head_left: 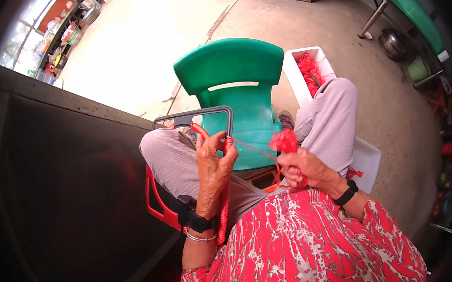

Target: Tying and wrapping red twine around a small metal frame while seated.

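Note:
My left hand (214, 163) is closed around one side of a dark grey frame (195, 112) with rounded corners, which rests across my left thigh. Red cord is wound tightly along that side (224, 209), running down past my wrist. A red-handled piece (198, 131) shows by my left fingertips; its kind is unclear. In my right fist (304, 168) is a bundle of red cord (284, 141), its top blurred. A single strand stretches between this bundle and the wrapped side of the frame near my left fingers.
A green plastic chair (231, 62) stands right in front of my knees. Beyond my right knee is a white box (293, 76) with more red cord (309, 72). Another white container (366, 160) sits by my right thigh. A dark panel (72, 188) rises close on my left.

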A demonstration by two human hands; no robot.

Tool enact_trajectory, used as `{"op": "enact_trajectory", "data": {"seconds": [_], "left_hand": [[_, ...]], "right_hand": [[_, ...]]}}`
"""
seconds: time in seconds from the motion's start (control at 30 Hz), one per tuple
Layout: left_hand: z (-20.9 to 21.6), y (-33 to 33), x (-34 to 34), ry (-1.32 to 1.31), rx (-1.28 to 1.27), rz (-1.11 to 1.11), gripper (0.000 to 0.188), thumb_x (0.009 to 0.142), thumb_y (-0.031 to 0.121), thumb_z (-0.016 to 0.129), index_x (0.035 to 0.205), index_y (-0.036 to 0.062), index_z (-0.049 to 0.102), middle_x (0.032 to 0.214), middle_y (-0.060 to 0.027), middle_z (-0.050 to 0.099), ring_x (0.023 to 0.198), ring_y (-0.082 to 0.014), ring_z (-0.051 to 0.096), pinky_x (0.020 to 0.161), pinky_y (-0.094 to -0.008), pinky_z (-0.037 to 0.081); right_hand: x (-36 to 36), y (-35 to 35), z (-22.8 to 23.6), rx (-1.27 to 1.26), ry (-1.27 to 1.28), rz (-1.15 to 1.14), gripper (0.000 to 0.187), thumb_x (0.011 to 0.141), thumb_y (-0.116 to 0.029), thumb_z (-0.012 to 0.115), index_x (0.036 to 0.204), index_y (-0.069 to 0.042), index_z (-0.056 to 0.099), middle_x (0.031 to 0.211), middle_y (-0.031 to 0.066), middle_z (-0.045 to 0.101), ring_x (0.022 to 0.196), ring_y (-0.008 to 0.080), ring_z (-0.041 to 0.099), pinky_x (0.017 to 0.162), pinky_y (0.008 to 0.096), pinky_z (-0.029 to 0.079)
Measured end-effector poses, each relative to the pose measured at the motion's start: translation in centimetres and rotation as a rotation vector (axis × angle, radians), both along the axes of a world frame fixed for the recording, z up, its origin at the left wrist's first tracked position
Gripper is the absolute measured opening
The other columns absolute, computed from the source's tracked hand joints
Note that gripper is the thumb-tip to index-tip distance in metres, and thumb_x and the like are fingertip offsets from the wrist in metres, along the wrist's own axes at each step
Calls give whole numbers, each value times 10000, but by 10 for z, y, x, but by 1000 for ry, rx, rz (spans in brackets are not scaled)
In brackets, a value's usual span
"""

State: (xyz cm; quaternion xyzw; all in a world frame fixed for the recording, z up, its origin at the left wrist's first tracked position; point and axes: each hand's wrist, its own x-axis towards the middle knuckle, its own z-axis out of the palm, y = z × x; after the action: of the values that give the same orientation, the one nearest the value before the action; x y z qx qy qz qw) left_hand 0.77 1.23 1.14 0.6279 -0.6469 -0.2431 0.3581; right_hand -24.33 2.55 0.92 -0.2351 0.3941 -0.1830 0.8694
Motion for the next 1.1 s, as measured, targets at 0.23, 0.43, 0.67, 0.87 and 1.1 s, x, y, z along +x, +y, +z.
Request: {"op": "enact_trajectory", "data": {"seconds": [0.23, 0.43, 0.67, 0.87, 1.1], "left_hand": [[10, -3, 3, -6, -32, -25, 206, 728, 170, 704, 847, 8, 656, 758, -90, 619, 751, -213, 562, 698, -352, 469], [10, -1, 4, 54, 50, -27, 236, 733, 165, 706, 881, -9, 646, 770, -103, 593, 742, -218, 556, 683, -342, 467], [13, -3, -3, 237, 163, 105, 451, 806, 164, 704, 1207, 4, 574, 968, -133, 660, 929, -258, 619, 836, -363, 475], [19, -16, -9, -69, -299, 173, 494, 862, 48, 649, 1328, -14, 496, 1296, -184, 539, 1207, -302, 520, 1046, -381, 385], [6, -29, 7, 84, -143, 200, 176, 867, 35, 638, 1041, 12, 644, 846, -94, 656, 829, -246, 624, 753, -368, 481]], "right_hand": [[-6, -8, 5, -11, -54, -305, 289, 940, -181, 603, 699, -123, 456, 490, -39, 383, 358, 85, 389, 402, 281, 393], [-15, -6, 3, -108, -64, -238, 248, 951, -191, 588, 740, -106, 490, 516, -52, 385, 394, 64, 409, 413, 272, 407], [-1, -89, 38, -1086, 914, -115, 256, 888, -248, 609, 1037, -42, 573, 837, 94, 648, 778, 208, 640, 664, 389, 481], [65, -128, 40, -1913, 978, 115, 178, 857, -170, 614, 1029, -142, 649, 849, 38, 624, 892, 227, 577, 800, 427, 388], [98, -129, 23, -1914, 681, 76, 258, 791, -194, 710, 1036, -135, 653, 943, 31, 608, 1026, 232, 539, 911, 438, 359]]}}
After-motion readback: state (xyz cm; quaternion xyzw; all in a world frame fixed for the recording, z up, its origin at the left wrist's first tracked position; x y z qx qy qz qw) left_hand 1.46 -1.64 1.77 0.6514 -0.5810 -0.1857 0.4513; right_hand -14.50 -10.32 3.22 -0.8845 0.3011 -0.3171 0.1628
